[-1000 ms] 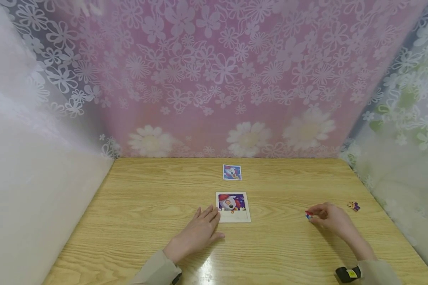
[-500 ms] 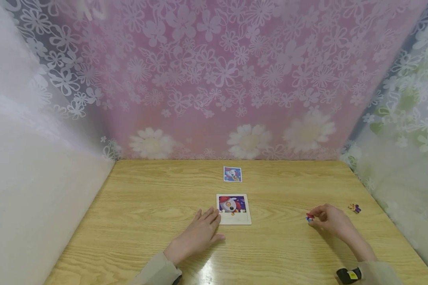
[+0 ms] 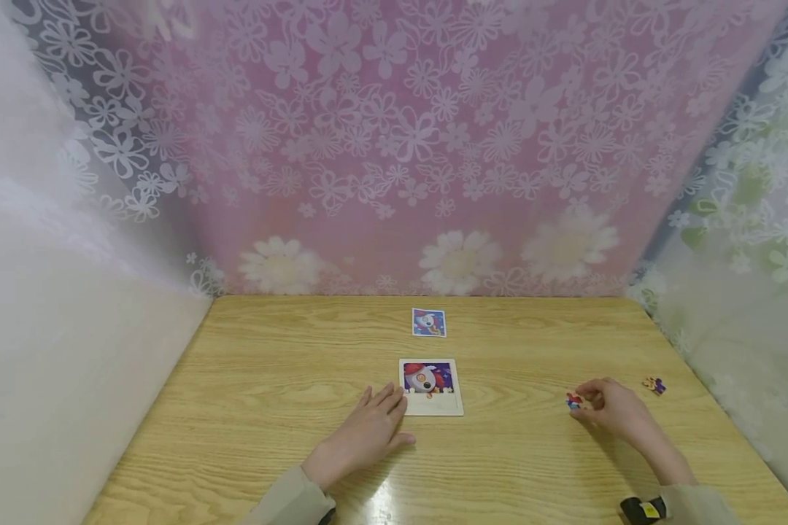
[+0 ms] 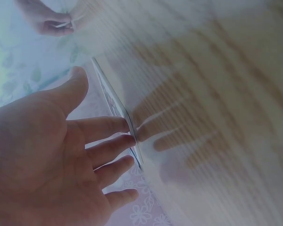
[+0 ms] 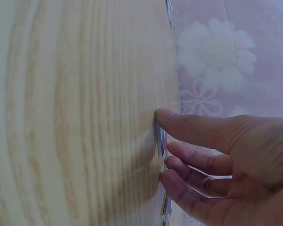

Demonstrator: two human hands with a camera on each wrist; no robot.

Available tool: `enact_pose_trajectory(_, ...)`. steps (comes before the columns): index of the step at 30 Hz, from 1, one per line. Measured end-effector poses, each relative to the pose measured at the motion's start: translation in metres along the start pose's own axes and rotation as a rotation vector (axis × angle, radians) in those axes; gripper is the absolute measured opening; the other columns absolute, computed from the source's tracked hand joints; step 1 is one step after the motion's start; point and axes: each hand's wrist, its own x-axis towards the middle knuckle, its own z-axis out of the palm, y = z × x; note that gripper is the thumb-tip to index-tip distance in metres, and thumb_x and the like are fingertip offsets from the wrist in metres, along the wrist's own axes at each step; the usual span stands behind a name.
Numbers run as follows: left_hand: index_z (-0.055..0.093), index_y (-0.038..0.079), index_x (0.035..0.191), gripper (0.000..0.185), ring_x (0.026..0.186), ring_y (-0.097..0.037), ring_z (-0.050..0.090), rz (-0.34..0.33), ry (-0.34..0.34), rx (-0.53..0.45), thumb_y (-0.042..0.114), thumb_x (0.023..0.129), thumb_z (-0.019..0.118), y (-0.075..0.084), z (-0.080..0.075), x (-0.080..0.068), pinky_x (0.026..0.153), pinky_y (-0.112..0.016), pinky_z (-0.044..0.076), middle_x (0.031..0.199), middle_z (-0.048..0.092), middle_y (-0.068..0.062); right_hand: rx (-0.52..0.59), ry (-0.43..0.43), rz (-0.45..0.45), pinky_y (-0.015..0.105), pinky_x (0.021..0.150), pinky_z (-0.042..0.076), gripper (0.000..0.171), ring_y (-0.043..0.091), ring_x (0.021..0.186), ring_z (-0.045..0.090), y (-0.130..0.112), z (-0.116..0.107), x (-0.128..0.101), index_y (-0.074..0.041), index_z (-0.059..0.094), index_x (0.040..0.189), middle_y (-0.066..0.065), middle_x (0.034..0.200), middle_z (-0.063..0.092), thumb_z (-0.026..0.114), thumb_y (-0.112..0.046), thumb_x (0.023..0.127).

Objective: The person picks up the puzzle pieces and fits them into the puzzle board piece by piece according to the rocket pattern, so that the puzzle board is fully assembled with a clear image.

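Roughly half the puzzle board (image 3: 431,387) is filled: flat left hand (image 3: 368,435) steadies it, right hand (image 3: 605,408) pinches a piece (image 3: 573,400), another piece (image 3: 653,383) lies beyond.

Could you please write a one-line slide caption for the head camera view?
Left hand rests flat beside a rocket puzzle board on a wooden table while the right hand pinches a small puzzle piece.

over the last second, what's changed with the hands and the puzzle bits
Almost nothing. The right hand shows its fingers curling a little more round the small red and blue piece. The left hand still rests flat at the puzzle board edge; the card and loose piece stayed.
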Motion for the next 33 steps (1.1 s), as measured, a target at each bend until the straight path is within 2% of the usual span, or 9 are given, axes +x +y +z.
enact_pose_trajectory(3, 0.045, 0.000, 0.151, 0.069, 0.150, -0.034, 0.030, 0.000, 0.002, 0.000, 0.049, 0.102, 0.052, 0.000, 0.001, 0.000, 0.122, -0.056, 0.023, 0.160, 0.036, -0.016, -0.002, 0.004, 0.017, 0.047, 0.072, 0.054, 0.050, 0.027, 0.086, 0.063, 0.000, 0.000, 0.001, 0.006, 0.069, 0.113, 0.013, 0.099, 0.067, 0.084, -0.031, 0.084)
enact_pose_trajectory(8, 0.045, 0.000, 0.151, 0.069, 0.151, -0.034, 0.030, -0.005, -0.001, 0.000, 0.049, 0.102, 0.052, 0.001, 0.001, 0.000, 0.122, -0.056, 0.023, 0.161, 0.036, -0.016, -0.008, 0.015, 0.030, 0.046, 0.071, 0.054, 0.045, 0.025, 0.084, 0.063, 0.001, 0.001, 0.001, 0.003, 0.071, 0.108, 0.011, 0.096, 0.068, 0.084, -0.032, 0.083)
enact_pose_trajectory(13, 0.045, 0.001, 0.151, 0.070, 0.150, -0.034, 0.030, -0.010, -0.003, 0.001, 0.050, 0.102, 0.052, 0.001, 0.001, 0.000, 0.122, -0.056, 0.023, 0.161, 0.035, -0.016, 0.014, 0.047, 0.017, 0.038, 0.067, 0.051, 0.039, 0.020, 0.081, 0.062, 0.002, 0.002, 0.000, -0.003, 0.067, 0.103, 0.006, 0.094, 0.069, 0.085, -0.030, 0.082)
enact_pose_trajectory(17, 0.045, 0.001, 0.151, 0.069, 0.150, -0.034, 0.030, -0.009, -0.002, 0.001, 0.049, 0.102, 0.052, 0.000, 0.003, 0.001, 0.122, -0.056, 0.023, 0.161, 0.036, -0.016, 0.042, 0.089, -0.021, 0.034, 0.065, 0.051, 0.028, 0.019, 0.079, 0.065, 0.001, 0.004, -0.001, -0.005, 0.064, 0.101, 0.005, 0.092, 0.070, 0.082, -0.020, 0.086)
enact_pose_trajectory(24, 0.045, 0.000, 0.150, 0.069, 0.149, -0.035, 0.032, -0.002, 0.006, 0.000, 0.049, 0.102, 0.053, 0.001, 0.002, 0.000, 0.121, -0.057, 0.024, 0.160, 0.037, -0.017, 0.099, 0.190, -0.113, 0.033, 0.064, 0.057, 0.017, 0.026, 0.078, 0.071, -0.009, 0.010, 0.000, -0.003, 0.065, 0.102, 0.011, 0.093, 0.072, 0.076, -0.008, 0.090)
enact_pose_trajectory(28, 0.045, -0.001, 0.150, 0.069, 0.149, -0.036, 0.032, -0.002, 0.005, -0.014, 0.048, 0.102, 0.053, 0.000, 0.000, 0.000, 0.121, -0.058, 0.024, 0.160, 0.037, -0.017, 0.173, 0.208, -0.146, 0.026, 0.061, 0.055, 0.021, 0.025, 0.076, 0.071, -0.018, 0.012, 0.003, 0.001, 0.066, 0.109, 0.015, 0.095, 0.072, 0.075, -0.004, 0.091)
enact_pose_trajectory(33, 0.041, 0.000, 0.153, 0.071, 0.151, -0.035, 0.028, -0.008, -0.008, -0.039, 0.051, 0.104, 0.048, -0.002, 0.003, 0.001, 0.122, -0.058, 0.022, 0.162, 0.034, -0.016, 0.259, 0.202, -0.168, 0.025, 0.061, 0.056, 0.031, 0.025, 0.078, 0.072, -0.029, 0.015, 0.007, 0.002, 0.066, 0.124, 0.018, 0.100, 0.070, 0.071, -0.004, 0.094)
